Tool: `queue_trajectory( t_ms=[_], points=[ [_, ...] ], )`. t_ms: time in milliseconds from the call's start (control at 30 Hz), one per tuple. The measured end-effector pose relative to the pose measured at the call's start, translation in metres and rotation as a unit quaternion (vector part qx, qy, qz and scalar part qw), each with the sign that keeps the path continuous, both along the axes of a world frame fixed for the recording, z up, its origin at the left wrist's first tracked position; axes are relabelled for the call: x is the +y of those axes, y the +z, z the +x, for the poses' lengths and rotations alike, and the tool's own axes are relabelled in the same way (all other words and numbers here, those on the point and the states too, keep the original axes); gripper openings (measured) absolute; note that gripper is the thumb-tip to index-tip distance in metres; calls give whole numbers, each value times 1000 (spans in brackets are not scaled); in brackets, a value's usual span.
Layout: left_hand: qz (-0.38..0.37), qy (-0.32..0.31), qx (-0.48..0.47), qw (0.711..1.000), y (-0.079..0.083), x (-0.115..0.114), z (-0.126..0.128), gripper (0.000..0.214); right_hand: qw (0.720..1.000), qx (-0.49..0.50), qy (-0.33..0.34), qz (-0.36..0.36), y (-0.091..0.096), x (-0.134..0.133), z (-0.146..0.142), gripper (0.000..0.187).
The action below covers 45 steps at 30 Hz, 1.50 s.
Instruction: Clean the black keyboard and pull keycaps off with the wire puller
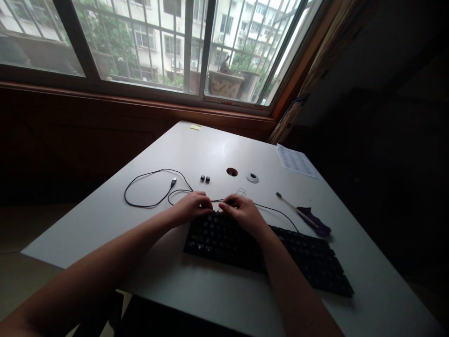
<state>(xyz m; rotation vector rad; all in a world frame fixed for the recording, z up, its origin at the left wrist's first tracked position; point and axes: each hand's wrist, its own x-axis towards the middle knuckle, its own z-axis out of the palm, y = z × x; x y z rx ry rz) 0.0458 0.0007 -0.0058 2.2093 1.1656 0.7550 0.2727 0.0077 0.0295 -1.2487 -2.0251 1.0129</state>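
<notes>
A black keyboard (pixel 305 260) lies on the white table (pixel 157 262), angled toward the right. My left hand (pixel 192 206) and my right hand (pixel 242 213) meet over its far left corner, fingers curled in a pinch. What they pinch is too small to name; a thin wire tool (pixel 240 191) shows just beyond my right hand. Two loose black keycaps (pixel 205 179) sit a little farther back. The keyboard's black cable (pixel 147 187) loops to the left and ends in a USB plug (pixel 173 181).
A round cable hole (pixel 232 172) and its white cap (pixel 252 177) lie behind the hands. A thin brush (pixel 293 208) and a purple cloth (pixel 315 221) rest to the right, a printed sheet (pixel 296 160) at the far right edge, a yellow note (pixel 195 127) at the back.
</notes>
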Motion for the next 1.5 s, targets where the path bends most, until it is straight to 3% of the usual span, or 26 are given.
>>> queue_trajectory(
  t_ms=[367,667,1033,1300,1500],
  points=[
    [-18,-8,-11,1000,3,-3,-2,19,997,73,-33,-7,-12,-3,-1,32],
    [10,13,12,1000,3,-4,8,15,993,67,-91,21,-16,-4,-10,28],
    [26,0,2,1000,-5,-1,5,25,986,99,-134,10,-20,-5,-13,31],
    [24,-2,16,1000,-2,-1,5,21,985,43,-122,111,-18,-11,-16,24],
    [32,-10,28,999,-2,-1,4,19,982,-2,-134,136,-18,-9,-19,19]
  ],
)
